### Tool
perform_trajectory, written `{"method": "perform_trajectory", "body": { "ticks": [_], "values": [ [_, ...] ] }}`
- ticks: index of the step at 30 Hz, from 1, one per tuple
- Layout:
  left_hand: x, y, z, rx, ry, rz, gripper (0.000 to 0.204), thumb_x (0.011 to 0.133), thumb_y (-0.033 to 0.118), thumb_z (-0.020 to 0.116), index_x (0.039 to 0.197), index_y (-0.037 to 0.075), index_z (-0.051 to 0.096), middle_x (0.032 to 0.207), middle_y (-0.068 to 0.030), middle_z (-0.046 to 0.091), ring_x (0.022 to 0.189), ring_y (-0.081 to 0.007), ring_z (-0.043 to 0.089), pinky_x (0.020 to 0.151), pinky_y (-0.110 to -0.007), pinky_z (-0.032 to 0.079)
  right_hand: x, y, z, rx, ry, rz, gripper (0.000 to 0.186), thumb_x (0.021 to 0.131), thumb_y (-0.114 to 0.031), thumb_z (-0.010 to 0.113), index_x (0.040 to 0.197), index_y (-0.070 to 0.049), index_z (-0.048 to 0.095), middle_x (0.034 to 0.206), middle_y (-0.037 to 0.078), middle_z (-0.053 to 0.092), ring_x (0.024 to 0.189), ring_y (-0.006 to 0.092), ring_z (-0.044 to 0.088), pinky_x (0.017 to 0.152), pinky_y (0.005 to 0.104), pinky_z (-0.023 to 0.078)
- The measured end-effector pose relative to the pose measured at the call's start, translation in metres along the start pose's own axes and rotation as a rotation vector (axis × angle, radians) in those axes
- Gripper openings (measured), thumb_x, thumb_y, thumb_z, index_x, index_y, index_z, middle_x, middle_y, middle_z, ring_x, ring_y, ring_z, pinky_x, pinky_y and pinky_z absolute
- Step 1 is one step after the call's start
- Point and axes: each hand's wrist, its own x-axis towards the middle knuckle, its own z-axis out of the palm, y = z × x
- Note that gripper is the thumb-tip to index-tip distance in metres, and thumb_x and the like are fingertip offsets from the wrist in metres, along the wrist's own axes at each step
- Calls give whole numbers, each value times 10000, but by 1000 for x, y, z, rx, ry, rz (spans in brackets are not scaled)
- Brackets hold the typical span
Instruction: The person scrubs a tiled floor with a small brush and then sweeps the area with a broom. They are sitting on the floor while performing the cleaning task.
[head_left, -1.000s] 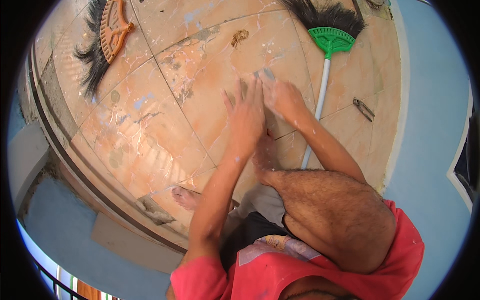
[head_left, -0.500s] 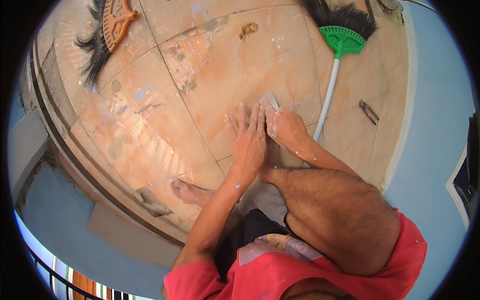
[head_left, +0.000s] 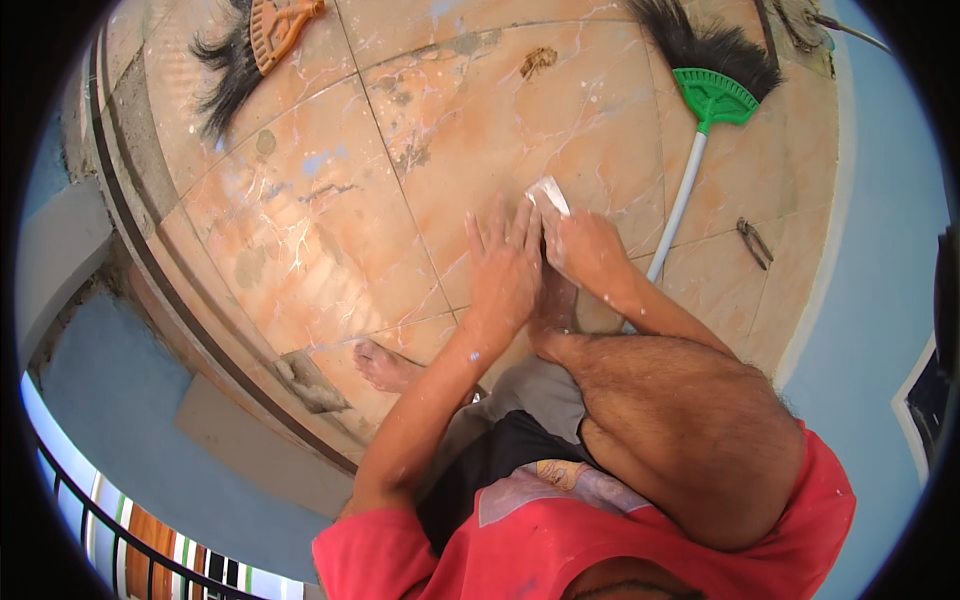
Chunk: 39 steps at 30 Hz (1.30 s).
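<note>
Beside blue walling (head_left: 872, 250), stained tiles (head_left: 560, 115) underlie the right hand's (head_left: 588, 247) apparent scraper (head_left: 551, 194).

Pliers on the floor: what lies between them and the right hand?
In the head view, the white broom handle crosses the tiled floor between the right hand and the pliers.

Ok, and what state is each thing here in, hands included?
Tiled floor, stained and paint-spotted
Flat blade, held
Right hand, grip closed on the blade
Left hand, fingers extended, grip open
Green broom, lying on the floor
Orange broom, lying on the floor, partly out of view
Pincers, lying on the floor
</note>
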Motion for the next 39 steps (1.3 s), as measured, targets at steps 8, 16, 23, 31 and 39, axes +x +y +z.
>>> {"method": "perform_trajectory", "body": {
  "ticks": [8,16,23,31,39],
  "values": [
    [62,-49,-31,121,131,-52,744,874,165,676,1579,44,469,1673,-116,432,1580,-371,309,1251,-679,205,84,-20,-26,31,191,-154,298,931,-152,582,1196,-45,666,898,278,739,862,479,727,761,560,595],
    [56,-67,-44,210,7,54,687,921,178,624,1581,70,467,1646,-109,471,1548,-356,375,1245,-676,245,79,-20,-26,5,146,-200,366,938,-167,586,1283,-62,655,841,264,733,810,471,728,739,555,599],
    [-14,15,13,-49,-96,82,675,907,171,623,1560,47,501,1675,-96,439,1583,-356,323,1237,-711,212,-44,24,24,-78,-11,59,529,944,-183,620,1464,-90,593,831,273,729,789,459,734,692,549,608],
    [113,-6,-21,7,117,167,643,943,180,572,1569,56,494,1674,-82,444,1580,-357,326,1251,-678,229,60,38,-43,68,256,204,518,965,-209,591,1463,-67,598,943,299,731,889,502,712,816,566,595],
    [99,21,5,110,95,179,677,930,169,585,1593,88,475,1678,-79,443,1584,-344,325,1251,-670,249,35,47,-39,95,226,271,446,959,-193,581,1377,-67,666,993,306,729,936,496,712,841,568,589]
  ]
}}
